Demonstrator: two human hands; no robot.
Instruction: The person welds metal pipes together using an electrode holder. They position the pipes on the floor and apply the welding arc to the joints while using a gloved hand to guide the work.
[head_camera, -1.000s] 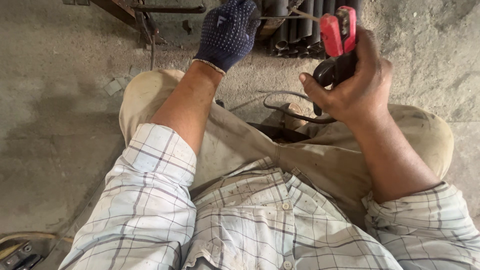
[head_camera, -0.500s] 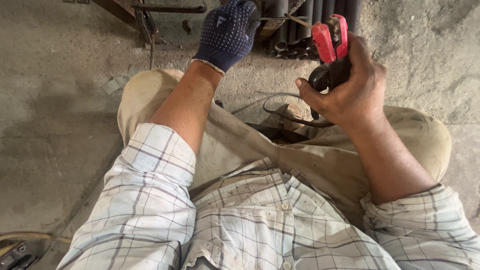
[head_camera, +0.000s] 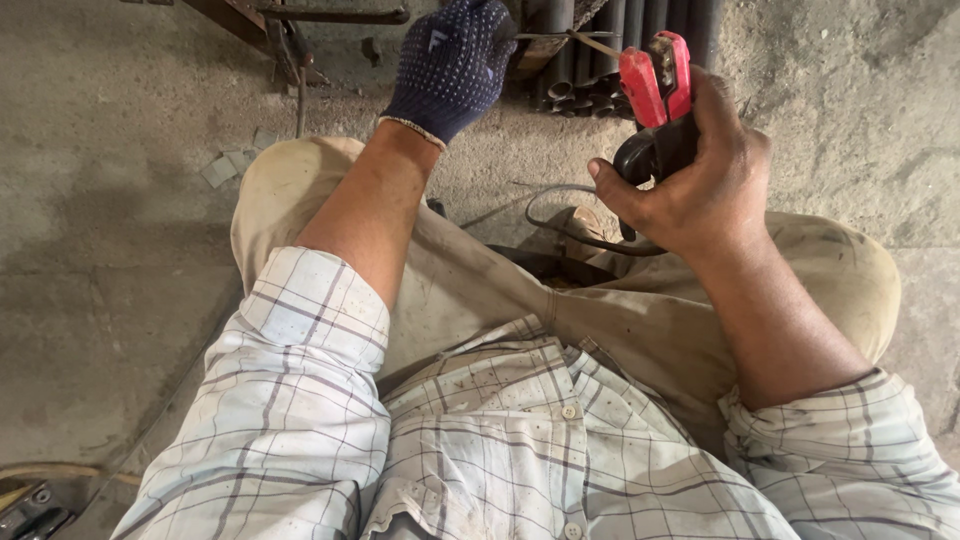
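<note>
My left hand (head_camera: 452, 62), in a dark blue dotted glove, reaches forward at the top of the view and pinches a thin welding rod (head_camera: 565, 38) that runs right toward the red clamp. My bare right hand (head_camera: 700, 180) grips a welding electrode holder (head_camera: 655, 95) with red jaws and a black handle, held upright just right of the gloved hand. A black cable (head_camera: 560, 215) loops down from the holder over my knees. Behind both hands lies a bundle of dark metal pipes (head_camera: 600, 50).
I squat on a dusty concrete floor (head_camera: 120, 200). A rusty metal frame with a bar (head_camera: 320, 18) stands at the top left. Small scrap pieces (head_camera: 230, 165) lie by my left knee. A tool and hose (head_camera: 40, 500) show at the bottom left corner.
My right hand with the electrode holder has shifted slightly left and down toward the rod. My gloved left hand has stayed nearly in place.
</note>
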